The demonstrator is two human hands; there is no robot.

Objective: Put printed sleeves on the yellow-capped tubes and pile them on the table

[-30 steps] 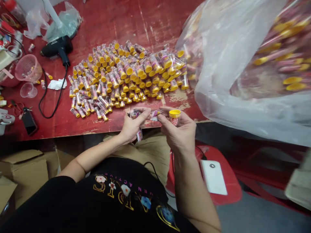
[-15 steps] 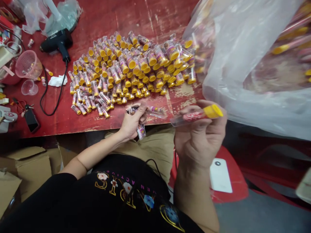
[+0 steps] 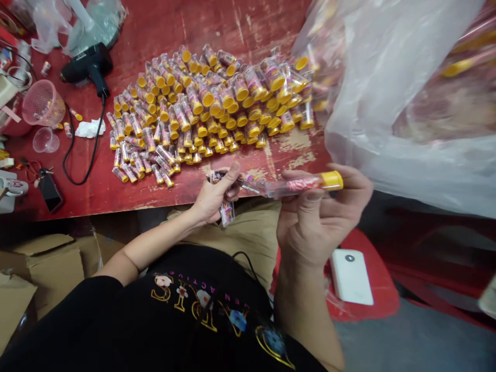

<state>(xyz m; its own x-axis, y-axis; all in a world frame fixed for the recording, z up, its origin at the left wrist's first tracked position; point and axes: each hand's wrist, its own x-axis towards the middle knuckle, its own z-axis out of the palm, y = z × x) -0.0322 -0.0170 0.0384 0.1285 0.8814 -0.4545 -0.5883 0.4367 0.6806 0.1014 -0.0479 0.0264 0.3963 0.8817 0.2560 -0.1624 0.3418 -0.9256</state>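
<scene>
My right hand (image 3: 323, 217) is closed on a clear plastic tube (image 3: 304, 184) with a yellow cap and red-and-white contents. The tube lies level, its clear end pointing left towards my other hand. My left hand (image 3: 217, 196) is closed around several printed plastic sleeves (image 3: 227, 213), which stick out above and below the fingers. One sleeve (image 3: 251, 182) reaches right, close to the clear end of the tube; whether they touch I cannot tell. Just beyond both hands lies a big pile of labelled tubes (image 3: 209, 106) with yellow caps.
A red table (image 3: 155, 199) carries a black heat gun (image 3: 91, 67) with a cord, a pink basket (image 3: 44, 103), and a black phone-like object (image 3: 50, 192) at the left. A large plastic bag (image 3: 372, 103) of tubes fills the right. A white device (image 3: 352, 276) rests on a red stool.
The tube in my right hand has turned to lie flatter and shifted slightly left. My left hand, with the sleeves, has moved a little right.
</scene>
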